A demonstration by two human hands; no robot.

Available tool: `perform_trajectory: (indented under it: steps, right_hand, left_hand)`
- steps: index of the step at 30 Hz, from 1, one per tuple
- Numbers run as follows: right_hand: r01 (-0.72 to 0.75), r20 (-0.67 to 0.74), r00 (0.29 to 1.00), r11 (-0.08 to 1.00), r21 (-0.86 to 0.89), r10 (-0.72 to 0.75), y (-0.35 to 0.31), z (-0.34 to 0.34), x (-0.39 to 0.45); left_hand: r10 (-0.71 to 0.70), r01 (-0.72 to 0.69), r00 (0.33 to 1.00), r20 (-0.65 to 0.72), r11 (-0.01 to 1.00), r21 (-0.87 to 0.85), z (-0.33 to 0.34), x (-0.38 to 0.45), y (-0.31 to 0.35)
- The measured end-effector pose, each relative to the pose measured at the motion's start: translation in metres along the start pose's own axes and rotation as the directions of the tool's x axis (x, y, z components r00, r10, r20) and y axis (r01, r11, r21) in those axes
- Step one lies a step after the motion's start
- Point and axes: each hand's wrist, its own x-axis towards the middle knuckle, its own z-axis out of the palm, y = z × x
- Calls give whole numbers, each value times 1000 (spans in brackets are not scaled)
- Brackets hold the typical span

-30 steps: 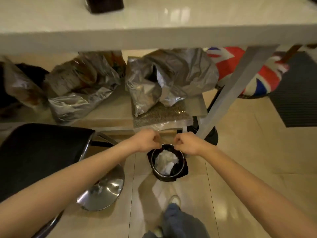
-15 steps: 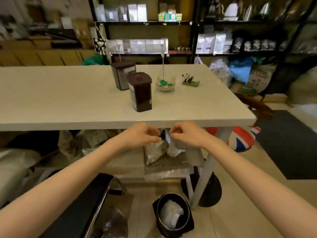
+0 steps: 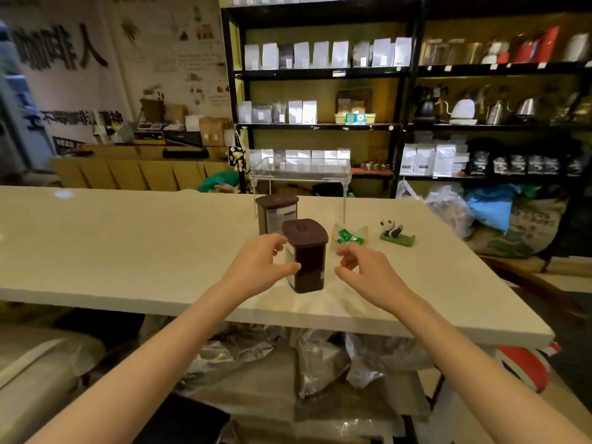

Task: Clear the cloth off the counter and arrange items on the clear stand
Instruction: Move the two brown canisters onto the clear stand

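Both hands are flanking the near brown canister (image 3: 307,254) on the desk (image 3: 128,245): left hand (image 3: 261,267) and right hand (image 3: 363,272) open, gripping nothing. No cloth visible. Next: closing both, lifting it onto the clear stand (image 3: 299,169) behind

Two bare forearms, no sleeves in view.
The left hand (image 3: 261,267) and right hand (image 3: 368,277) wear no gloves, rings, watch or bands; the fingers (image 3: 347,251) are slim with short nails.
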Motion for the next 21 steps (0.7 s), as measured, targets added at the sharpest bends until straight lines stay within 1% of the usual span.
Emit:
perform_trajectory:
  steps: [3, 6, 8, 10, 13, 15, 17, 21]
  right_hand:
    - [-37, 46, 998, 999, -2, 37, 6, 9, 19]
    - [-60, 166, 985, 997, 47, 51, 18, 18, 39]
    - [-90, 254, 965, 991, 101, 62, 27, 23, 52]
    - [-125, 343, 938, 977, 175, 59, 35, 26, 65]
    - [-143, 443, 897, 954, 264, 12, 42, 26, 81]
    - [-148, 468, 883, 941, 303, -12, 45, 24, 89]
    - [-147, 476, 879, 933, 329, -30, 43, 21, 94]
    - [-120, 472, 880, 940, 320, -48, 39, 17, 101]
  left_hand:
    - [-63, 59, 997, 54, 995, 75, 10, 15, -11]
    - [-92, 87, 989, 119, 995, 47, 19, 28, -17]
    - [-77, 78, 982, 170, 997, 1, 26, 35, -18]
    - [-60, 81, 974, 220, 993, -90, 33, 43, -21]
    - [-80, 143, 960, 269, 964, -224, 43, 54, -29]
    - [-114, 196, 950, 291, 943, -268, 47, 60, -35]
    - [-124, 209, 948, 292, 937, -281, 48, 63, -39]
    - [-127, 196, 969, 214, 919, -342, 49, 66, -38]
